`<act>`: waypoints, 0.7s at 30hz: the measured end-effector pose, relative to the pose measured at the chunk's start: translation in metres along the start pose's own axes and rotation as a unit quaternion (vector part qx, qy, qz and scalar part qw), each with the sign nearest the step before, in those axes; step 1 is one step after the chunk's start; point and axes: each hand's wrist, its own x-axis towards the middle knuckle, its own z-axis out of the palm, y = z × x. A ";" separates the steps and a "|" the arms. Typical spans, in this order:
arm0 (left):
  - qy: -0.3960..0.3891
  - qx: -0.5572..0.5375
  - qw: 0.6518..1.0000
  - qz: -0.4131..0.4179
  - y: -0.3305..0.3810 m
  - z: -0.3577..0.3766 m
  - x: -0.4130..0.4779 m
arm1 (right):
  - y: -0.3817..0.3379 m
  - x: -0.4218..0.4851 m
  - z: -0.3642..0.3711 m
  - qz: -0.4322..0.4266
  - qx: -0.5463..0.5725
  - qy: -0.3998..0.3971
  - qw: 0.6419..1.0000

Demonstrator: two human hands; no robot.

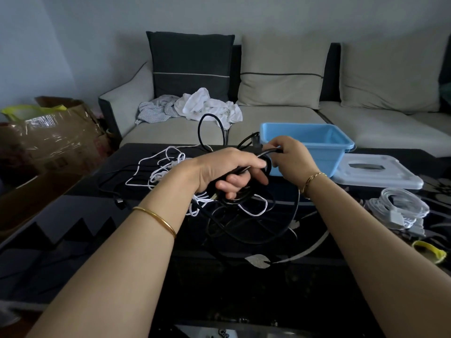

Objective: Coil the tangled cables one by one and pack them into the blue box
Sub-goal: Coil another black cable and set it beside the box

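1. Left hand (227, 172) closed around a bundle of black cable (256, 223); the loose run drops below to the tabletop (73, 215), tangled with white cable (166, 167).
2. Right hand (290, 154) pinches the same black cable just right of the left hand; the span between the hands lies left to right.
3. Blue box (317, 152) sits open, just behind the right hand, the nearer hand to it.
4. Judgement: coil not finished; packing means a short move far and right.
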 end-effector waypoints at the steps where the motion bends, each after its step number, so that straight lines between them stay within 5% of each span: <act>1: -0.006 -0.021 1.000 -0.004 0.001 0.001 0.001 | 0.002 0.000 0.002 0.014 0.027 -0.003 1.000; 9: -0.065 -0.272 0.958 0.054 0.008 0.002 0.011 | 0.019 -0.016 0.019 0.135 0.231 -0.038 0.963; 18: 0.110 -0.442 0.882 0.119 0.009 0.006 0.029 | 0.013 -0.036 0.047 0.216 0.382 -0.228 0.869; 21: 0.205 -0.424 0.870 0.146 0.011 0.008 0.034 | 0.005 -0.039 0.046 0.216 0.442 -0.256 0.832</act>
